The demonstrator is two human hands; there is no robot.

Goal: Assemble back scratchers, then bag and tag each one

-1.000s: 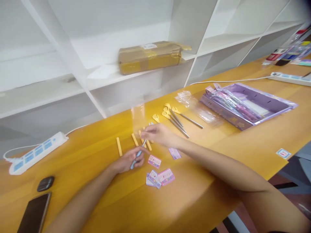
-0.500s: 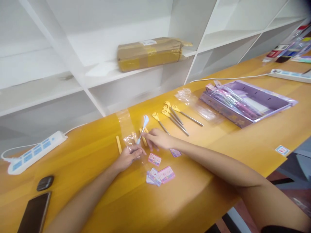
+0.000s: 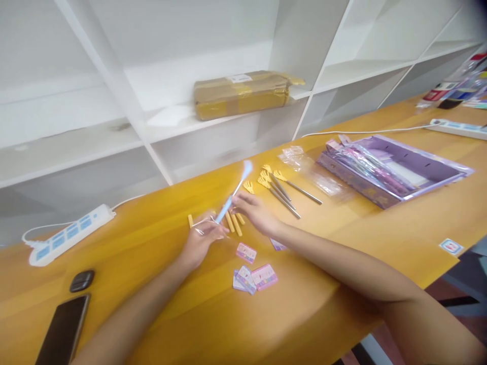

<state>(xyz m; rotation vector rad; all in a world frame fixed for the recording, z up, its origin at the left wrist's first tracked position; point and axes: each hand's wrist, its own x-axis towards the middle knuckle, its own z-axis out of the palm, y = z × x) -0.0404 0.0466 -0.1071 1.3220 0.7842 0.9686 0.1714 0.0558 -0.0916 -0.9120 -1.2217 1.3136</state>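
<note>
My right hand [image 3: 253, 209] pinches a blue back scratcher [image 3: 225, 208] by its upper handle, near the metal rod. Its blurred head points up and away, and the handle's lower end reaches my left hand [image 3: 201, 244]. Closed around a clear plastic bag [image 3: 205, 223], my left hand is at the handle's end; whether the end is inside the bag I cannot tell. Several loose yellow handles [image 3: 236, 225] lie under and beside the hands. Just beyond my right hand are several yellow scratcher heads on metal rods [image 3: 283, 197]. Printed cards [image 3: 265, 277] lie nearer me.
A purple open box [image 3: 380, 200] with wrapped items stands at the right, beside empty clear bags [image 3: 297, 158]. A power strip [image 3: 72, 235], black case [image 3: 81, 281] and phone [image 3: 63, 329] lie left. A taped carton [image 3: 243, 96] rests on the white shelf; bottles [image 3: 437, 94] stand far right.
The back scratcher has been lifted up out of the left hand's area, so more of its blue handle shows. My right hand has risen slightly with it. The view has shifted a little.
</note>
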